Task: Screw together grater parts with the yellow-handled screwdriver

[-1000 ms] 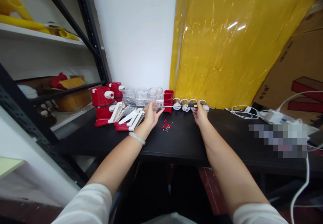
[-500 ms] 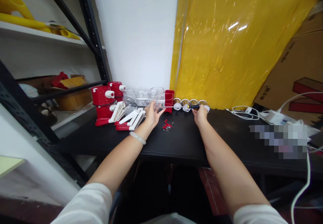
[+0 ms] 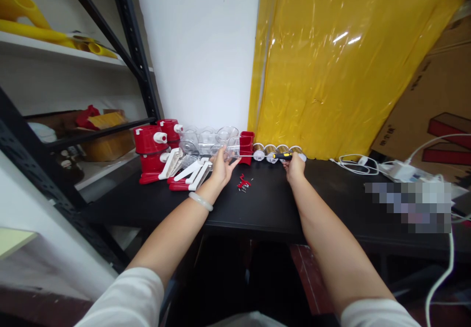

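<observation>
Gripping a screwdriver [image 3: 282, 156] by its yellow-and-black handle, the right hand [image 3: 295, 169] has its fingers curled shut. The thin shaft runs left to a clear plastic cup [image 3: 231, 148] — clasped by the left hand [image 3: 220, 167] at the far side of the black table [image 3: 265, 204]. Small red clips [image 3: 243, 182] lie between the hands, with red-and-white housings [image 3: 150, 152] further left.

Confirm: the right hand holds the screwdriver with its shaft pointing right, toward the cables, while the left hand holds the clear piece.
No: in the head view the right hand holds the screwdriver with its shaft pointing left, toward the clear piece that the left hand holds.
</observation>
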`<state>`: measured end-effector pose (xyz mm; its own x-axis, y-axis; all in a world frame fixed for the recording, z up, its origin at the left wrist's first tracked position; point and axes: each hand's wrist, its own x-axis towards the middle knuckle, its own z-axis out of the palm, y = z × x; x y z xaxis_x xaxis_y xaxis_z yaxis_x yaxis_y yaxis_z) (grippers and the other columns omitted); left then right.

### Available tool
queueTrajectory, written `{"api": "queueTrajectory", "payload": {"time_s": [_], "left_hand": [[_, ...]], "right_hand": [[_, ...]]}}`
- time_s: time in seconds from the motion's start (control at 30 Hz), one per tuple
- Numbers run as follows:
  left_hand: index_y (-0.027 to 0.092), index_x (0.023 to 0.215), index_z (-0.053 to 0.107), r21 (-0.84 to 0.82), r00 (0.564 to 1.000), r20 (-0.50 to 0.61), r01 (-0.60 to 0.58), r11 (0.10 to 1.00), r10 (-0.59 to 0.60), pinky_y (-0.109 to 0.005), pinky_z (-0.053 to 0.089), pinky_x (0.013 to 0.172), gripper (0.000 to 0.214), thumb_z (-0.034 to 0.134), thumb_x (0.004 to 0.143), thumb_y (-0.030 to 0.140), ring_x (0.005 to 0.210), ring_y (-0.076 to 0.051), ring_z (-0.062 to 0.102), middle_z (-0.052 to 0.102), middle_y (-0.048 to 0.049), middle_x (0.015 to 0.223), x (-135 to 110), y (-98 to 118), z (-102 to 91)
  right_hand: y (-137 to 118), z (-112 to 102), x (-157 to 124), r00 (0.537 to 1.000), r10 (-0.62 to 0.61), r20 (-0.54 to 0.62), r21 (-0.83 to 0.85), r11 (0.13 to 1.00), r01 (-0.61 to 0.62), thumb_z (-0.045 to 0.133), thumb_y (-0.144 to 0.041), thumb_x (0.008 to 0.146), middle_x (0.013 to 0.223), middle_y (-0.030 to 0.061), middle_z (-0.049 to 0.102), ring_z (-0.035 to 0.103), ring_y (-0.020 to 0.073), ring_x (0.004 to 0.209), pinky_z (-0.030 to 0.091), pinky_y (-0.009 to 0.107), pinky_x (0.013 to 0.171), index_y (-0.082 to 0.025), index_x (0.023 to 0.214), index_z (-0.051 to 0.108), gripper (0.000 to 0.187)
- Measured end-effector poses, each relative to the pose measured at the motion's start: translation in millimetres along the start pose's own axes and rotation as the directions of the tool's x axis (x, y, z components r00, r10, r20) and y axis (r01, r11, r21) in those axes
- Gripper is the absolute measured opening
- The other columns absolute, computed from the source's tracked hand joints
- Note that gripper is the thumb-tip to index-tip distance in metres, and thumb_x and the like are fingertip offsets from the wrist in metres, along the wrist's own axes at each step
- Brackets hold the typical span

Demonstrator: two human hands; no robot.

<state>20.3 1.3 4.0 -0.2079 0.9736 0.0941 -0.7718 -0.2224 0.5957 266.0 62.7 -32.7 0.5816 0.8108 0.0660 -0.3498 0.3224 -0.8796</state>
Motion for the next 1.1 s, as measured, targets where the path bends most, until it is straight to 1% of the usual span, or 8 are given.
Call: {"api": "queueTrajectory", "payload": {"time_s": [0.13, 0.23, 0.37, 0.47, 0.7, 0.8, 0.97, 1.1], "left_hand": [[0.022, 0.092, 0.053, 0.001, 1.0, 0.01, 0.001, 1.0, -0.001, -0.059, 0.051, 0.095, 0.025, 0.071, 0.076, 0.027, 0.089, -0.019, 0.063, 0.062, -0.0043, 0.095, -1.1, 0.1, 0.4], [0.022, 0.091, 0.053, 0.002, 1.0, 0.025, 0.001, 1.0, -0.001, -0.059, 0.052, 0.093, 0.025, 0.071, 0.075, 0.027, 0.085, -0.019, 0.063, 0.062, -0.0032, 0.092, -2.0, -0.3, 0.5], [0.022, 0.089, 0.052, 0.006, 1.0, 0.031, 0.002, 1.0, -0.002, -0.056, 0.053, 0.093, 0.025, 0.071, 0.075, 0.028, 0.084, -0.017, 0.063, 0.061, -0.0016, 0.089, -3.3, 0.1, 1.2], [0.022, 0.089, 0.052, 0.002, 1.0, 0.028, 0.006, 1.0, -0.006, -0.056, 0.053, 0.094, 0.023, 0.07, 0.076, 0.027, 0.083, -0.017, 0.063, 0.061, -0.0016, 0.089, -4.2, 1.3, 1.9], [0.022, 0.092, 0.054, -0.001, 0.999, 0.033, -0.007, 1.0, 0.007, -0.055, 0.053, 0.094, 0.02, 0.068, 0.079, 0.028, 0.085, -0.017, 0.063, 0.061, -0.0031, 0.09, -4.1, 3.3, 2.0], [0.023, 0.095, 0.054, -0.009, 1.0, 0.018, -0.008, 1.0, 0.008, -0.055, 0.052, 0.096, 0.021, 0.068, 0.079, 0.028, 0.086, -0.017, 0.063, 0.063, -0.0032, 0.095, -3.3, 3.8, 1.9], [0.024, 0.095, 0.054, -0.014, 1.0, 0.012, 0.003, 1.0, -0.003, -0.054, 0.052, 0.097, 0.023, 0.069, 0.079, 0.03, 0.087, -0.017, 0.063, 0.063, -0.0031, 0.097, -2.9, 3.4, 1.8], [0.024, 0.094, 0.053, -0.01, 1.0, 0.02, 0.005, 1.0, -0.005, -0.054, 0.052, 0.096, 0.024, 0.07, 0.078, 0.03, 0.086, -0.016, 0.063, 0.063, -0.0026, 0.095, -3.0, 2.6, 1.2]], "right_hand": [[-4.2, 3.2, 1.3, 0.994, 0.088, -0.07, -0.028, 0.995, -0.091, 0.041, -0.018, 0.085, 0.051, -0.0071, 0.052, 0.054, 0.0104, 0.036, 0.042, 0.018, 0.035, -0.021, 0.076, 0.047, 0.011], [-7.6, 3.2, -1.3, 0.993, 0.09, -0.081, -0.042, 0.995, -0.093, 0.039, -0.023, 0.089, 0.058, -0.0063, 0.056, 0.058, 0.011, 0.04, 0.043, 0.018, 0.036, -0.021, 0.082, 0.05, 0.014], [-8.6, 2.2, -8.2, 0.995, -0.002, -0.1, -0.12, 0.993, -0.01, 0.048, -0.037, 0.091, 0.058, -0.004, 0.059, 0.06, 0.0114, 0.042, 0.044, 0.018, 0.036, -0.02, 0.081, 0.052, 0.019], [-8.0, 2.0, -12.4, 0.987, -0.105, -0.125, -0.253, 0.965, 0.071, 0.056, -0.035, 0.088, 0.048, -0.005, 0.053, 0.058, 0.0132, 0.041, 0.044, 0.02, 0.036, -0.021, 0.078, 0.051, 0.018], [-10.2, 1.7, -16.1, 0.983, -0.124, -0.137, -0.338, 0.938, 0.071, 0.048, -0.027, 0.086, 0.041, -0.0038, 0.05, 0.056, 0.0176, 0.039, 0.042, 0.025, 0.037, -0.021, 0.079, 0.051, 0.009], [-9.8, 0.8, -14.7, 0.981, -0.141, -0.131, -0.367, 0.927, 0.084, 0.05, -0.03, 0.086, 0.047, -0.0017, 0.053, 0.06, 0.021, 0.049, 0.046, 0.028, 0.045, -0.022, 0.081, 0.05, 0.009], [-10.5, 0.0, -12.1, 0.96, -0.204, -0.19, -0.365, 0.923, 0.124, 0.058, -0.031, 0.084, 0.075, 0.0024, 0.061, 0.064, 0.021, 0.087, 0.05, 0.029, 0.075, -0.023, 0.082, 0.045, 0.016], [-10.4, 0.6, -13.8, 0.971, -0.187, -0.15, -0.266, 0.953, 0.143, 0.058, -0.035, 0.086, 0.079, -0.0004, 0.059, 0.062, 0.0153, 0.083, 0.049, 0.024, 0.072, -0.024, 0.081, 0.044, 0.018]]}}
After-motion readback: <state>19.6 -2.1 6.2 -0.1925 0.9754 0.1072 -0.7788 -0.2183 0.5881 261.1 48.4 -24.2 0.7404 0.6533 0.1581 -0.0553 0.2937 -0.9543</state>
